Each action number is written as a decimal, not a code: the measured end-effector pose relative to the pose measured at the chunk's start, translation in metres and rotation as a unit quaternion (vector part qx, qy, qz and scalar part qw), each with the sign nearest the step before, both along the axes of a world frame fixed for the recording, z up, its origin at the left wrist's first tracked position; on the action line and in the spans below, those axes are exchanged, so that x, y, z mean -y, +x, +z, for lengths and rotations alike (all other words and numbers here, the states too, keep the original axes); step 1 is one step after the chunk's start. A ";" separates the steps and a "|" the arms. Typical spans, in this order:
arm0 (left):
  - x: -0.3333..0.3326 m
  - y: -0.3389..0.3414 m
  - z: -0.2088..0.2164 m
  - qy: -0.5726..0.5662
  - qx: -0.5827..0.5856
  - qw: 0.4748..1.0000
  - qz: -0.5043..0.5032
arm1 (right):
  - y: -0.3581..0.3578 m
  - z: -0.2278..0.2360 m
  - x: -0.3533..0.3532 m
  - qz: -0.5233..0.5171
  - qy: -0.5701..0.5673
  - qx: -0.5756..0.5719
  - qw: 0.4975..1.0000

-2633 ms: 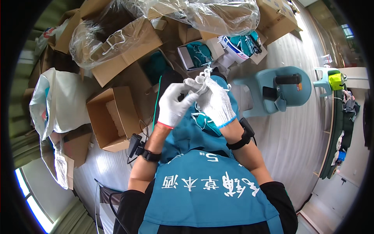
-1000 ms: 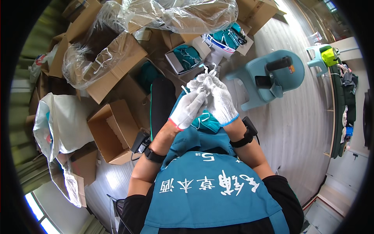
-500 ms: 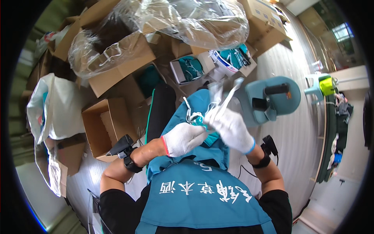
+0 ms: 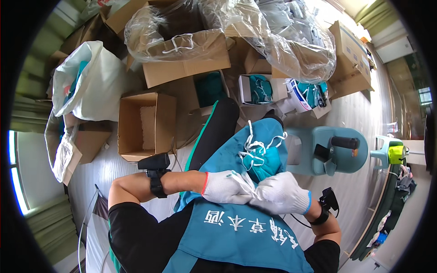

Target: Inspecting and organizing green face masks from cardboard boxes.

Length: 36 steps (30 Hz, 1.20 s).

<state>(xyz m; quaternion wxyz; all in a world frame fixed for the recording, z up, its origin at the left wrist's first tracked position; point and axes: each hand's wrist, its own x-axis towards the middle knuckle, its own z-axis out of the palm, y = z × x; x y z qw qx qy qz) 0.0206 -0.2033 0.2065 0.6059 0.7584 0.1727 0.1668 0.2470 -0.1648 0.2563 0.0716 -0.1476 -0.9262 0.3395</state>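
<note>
A teal cloth bundle [image 4: 264, 164] with loose white cords [image 4: 250, 142] lies on my lap, over the blue apron [image 4: 243, 234]. Just below it my two hands meet, both in white knit gloves. My left hand [image 4: 226, 187], with a red cuff, is closed on thin white ties [image 4: 246, 183]. They run across to my right hand [image 4: 283, 193], a fist with a blue cuff, which grips their other end against the left fingers. Where the ties go inside the fists is hidden.
Ahead stand cartons of teal cloth: a small white box [image 4: 248, 101], a white-and-blue container [image 4: 296, 105] and a brown box [image 4: 196, 93]. An open carton [image 4: 125, 152] and white sack [image 4: 111, 75] are at left. A blue-grey stool [image 4: 355, 163] holding dark objects is at right.
Both hands have come down toward my body and together, bringing the white ties lower. The teal bundle now lies uncovered on my lap. The view has shifted, too.
</note>
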 end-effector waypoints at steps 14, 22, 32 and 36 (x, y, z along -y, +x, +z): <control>0.009 -0.084 -0.009 -0.046 -0.073 0.971 0.223 | 0.086 0.007 -0.050 -0.212 0.062 0.006 0.975; 0.024 -0.267 -0.118 -0.270 -0.189 0.567 0.755 | 0.113 -0.089 -0.017 -0.573 -0.379 -0.146 0.712; -0.017 -0.131 -0.084 -0.015 -0.197 0.777 0.598 | -0.009 -0.131 -0.022 -0.383 -0.586 -0.295 0.651; -0.035 -0.026 -0.046 0.048 -0.115 0.842 0.524 | -0.035 -0.126 -0.037 -0.196 -0.789 -0.427 0.397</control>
